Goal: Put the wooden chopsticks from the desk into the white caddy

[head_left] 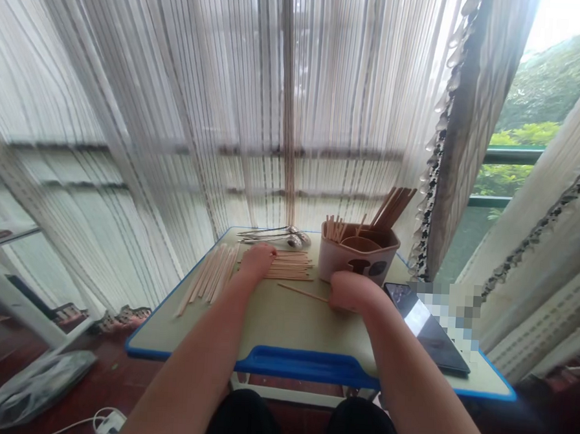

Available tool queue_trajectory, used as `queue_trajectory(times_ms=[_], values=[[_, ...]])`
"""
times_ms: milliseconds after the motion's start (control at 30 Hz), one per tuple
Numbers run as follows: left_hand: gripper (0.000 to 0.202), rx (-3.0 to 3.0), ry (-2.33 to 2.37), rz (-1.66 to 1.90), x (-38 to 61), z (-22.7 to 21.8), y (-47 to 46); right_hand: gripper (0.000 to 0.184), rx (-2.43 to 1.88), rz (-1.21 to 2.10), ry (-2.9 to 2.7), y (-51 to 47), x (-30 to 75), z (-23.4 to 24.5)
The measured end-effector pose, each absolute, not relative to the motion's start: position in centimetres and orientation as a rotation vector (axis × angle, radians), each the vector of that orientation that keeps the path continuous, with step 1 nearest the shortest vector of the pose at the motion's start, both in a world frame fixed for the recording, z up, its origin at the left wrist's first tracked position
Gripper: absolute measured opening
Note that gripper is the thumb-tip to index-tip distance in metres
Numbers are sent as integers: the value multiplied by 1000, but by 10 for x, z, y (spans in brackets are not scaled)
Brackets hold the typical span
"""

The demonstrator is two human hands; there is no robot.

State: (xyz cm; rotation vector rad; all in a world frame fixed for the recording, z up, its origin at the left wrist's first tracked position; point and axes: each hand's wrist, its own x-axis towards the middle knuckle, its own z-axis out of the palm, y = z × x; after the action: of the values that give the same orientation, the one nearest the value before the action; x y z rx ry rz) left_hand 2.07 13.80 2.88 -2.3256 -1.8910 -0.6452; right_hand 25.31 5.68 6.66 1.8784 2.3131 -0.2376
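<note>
Thin wooden chopsticks (290,269) lie side by side in a row at the middle of the table. My left hand (257,260) rests over their left ends with its fingers curled; what it grips, if anything, is hidden. A single chopstick (301,291) slants just in front of the row, its right end running into my right hand (349,289), which is closed around it with most fingers out of sight. Right behind that hand stands a pinkish utensil holder (334,259) with several light sticks and darker brown chopsticks (393,208) upright in it.
Paler chopsticks (212,274) lie loosely at the left of the blue-edged table (284,327). Metal spoons (296,237) lie at the back, by the curtain (203,109). A dark tablet (434,334) lies at the right. A plastic bag (48,386) is on the floor.
</note>
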Motion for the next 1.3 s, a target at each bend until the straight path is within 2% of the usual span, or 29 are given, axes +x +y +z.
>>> queue_trajectory(times_ms=[167,267,367,500,633,800,1000,1200,1300], values=[[21,-2108,-1584,-1466,19,37,135,29,1849,-294,2329,58,254,69],[24,-1949,-1466,-1830,20,44,135,28,1759,-422,2340,61,260,71],[24,-1885,-1452,-2035,22,59,137,34,1724,-634,2298,63,273,71],[24,-2084,-1380,-2275,37,91,140,44,1772,-939,2240,63,298,67],[25,-2291,-1209,-2548,63,122,138,47,2024,-962,2300,51,322,61],[26,-2358,-1079,-2636,89,154,135,27,2438,-623,2554,28,349,62],[25,-2528,-1112,-2596,119,174,136,28,2689,-541,2689,16,373,77],[27,-2762,-1112,-2477,151,173,142,28,2705,-621,2690,11,378,86],[25,-2952,-1119,-2349,156,173,143,29,2761,-554,2639,7,379,85]])
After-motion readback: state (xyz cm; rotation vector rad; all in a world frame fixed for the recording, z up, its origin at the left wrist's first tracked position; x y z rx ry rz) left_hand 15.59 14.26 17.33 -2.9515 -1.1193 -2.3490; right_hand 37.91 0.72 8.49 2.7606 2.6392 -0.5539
